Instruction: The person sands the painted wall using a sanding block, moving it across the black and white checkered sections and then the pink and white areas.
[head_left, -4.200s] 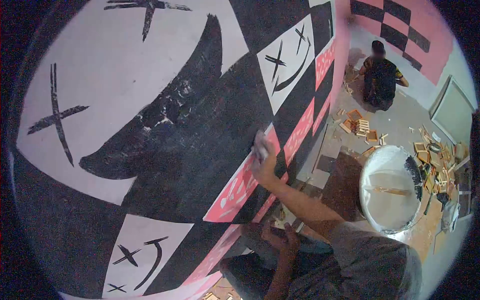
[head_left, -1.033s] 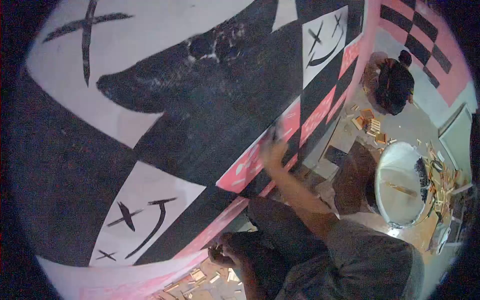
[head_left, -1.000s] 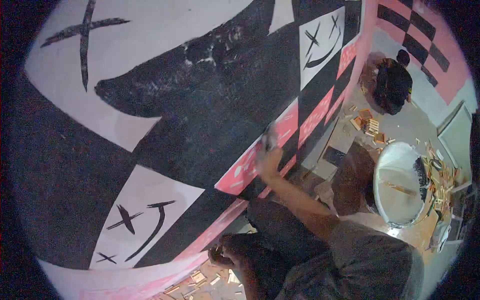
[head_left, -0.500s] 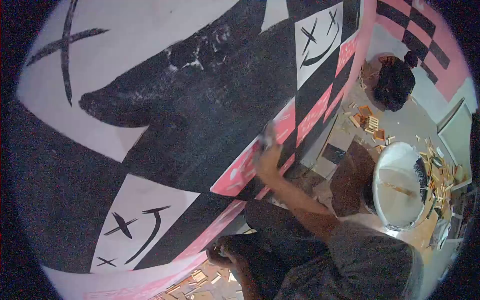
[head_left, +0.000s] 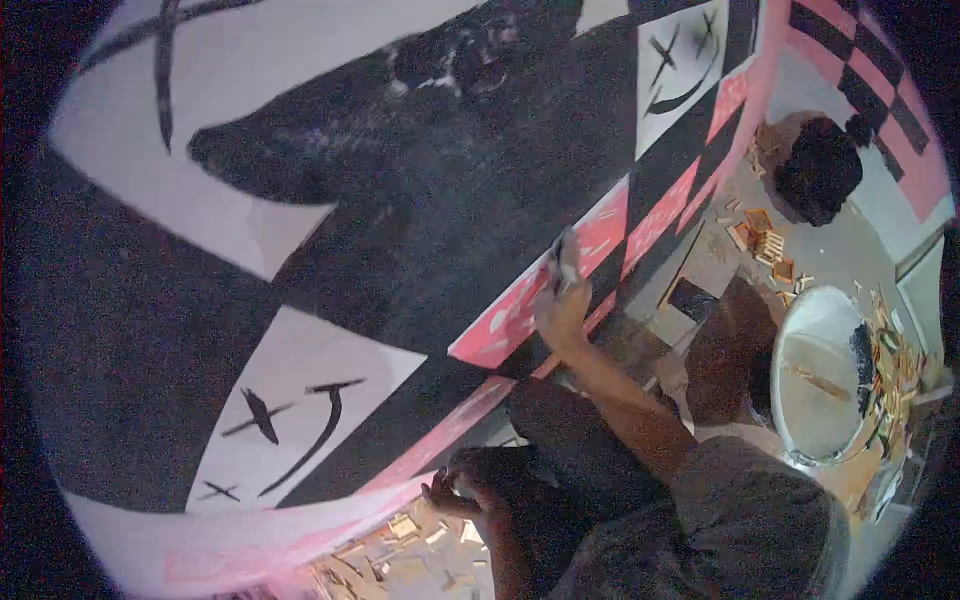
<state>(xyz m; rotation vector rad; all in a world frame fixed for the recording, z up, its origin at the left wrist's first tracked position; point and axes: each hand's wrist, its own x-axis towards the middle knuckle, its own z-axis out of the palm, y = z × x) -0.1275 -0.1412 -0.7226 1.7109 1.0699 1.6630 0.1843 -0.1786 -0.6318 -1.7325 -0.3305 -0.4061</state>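
Note:
My right hand (head_left: 563,305) is closed around a small grey-and-dark tool (head_left: 566,258), its exact shape unclear. The tool's end is at a red-pink square with white streaks (head_left: 605,228) on the painted wall (head_left: 430,240). Lower down, my left hand (head_left: 462,490) hangs by my dark-clothed leg, near the wall's pale lower border (head_left: 370,500). Its fingers are loosely bent and apart, with nothing clearly visible in them. Black, white and pink checks cover the wall, some with crossed-eye smile drawings (head_left: 290,410).
A white bucket (head_left: 785,430) smeared with paint stands to the right, a stick in it. Wood scraps (head_left: 405,570) lie on the floor below and around the bucket. Another person's dark-haired head (head_left: 820,170) is at the upper right, near a second checkered wall (head_left: 870,80).
The view has shifted, so the wall and bucket appear farther right, the wall also higher. My right hand with the tool is slightly lower against the pink square. My left hand's fingers look more spread.

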